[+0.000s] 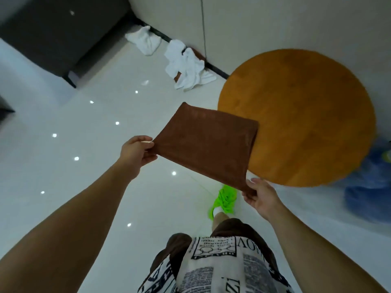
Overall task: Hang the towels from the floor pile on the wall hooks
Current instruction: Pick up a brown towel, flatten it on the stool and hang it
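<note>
Right, both hands on the brown towel (pixel 206 144), held spread in the air above the floor (pixel 84 187). Left hand (pixel 136 154) pinches the near-left corner between thumb and curled fingers; right hand (pixel 261 197) pinches the near-right corner, fingers folded under the cloth, so those fingertips are hidden. Towel looks doubled over (far edge is a fold, can't tell how many layers). Its right side overlaps the round orange tabletop (pixel 296 117) in view; contact can't be judged.

White towels (pixel 184 64) lie crumpled on the floor at the wall's foot, with something brown partly buried under them. Dark cabinet (pixel 53 32) cut off top left. Blue object (pixel 368 193) at right edge is blurred. Green shoe (pixel 224 200) partly behind the towel corner.

Shirt (pixel 211 265) has newspaper print, upside down; only "AOV" and "Z" readable.
</note>
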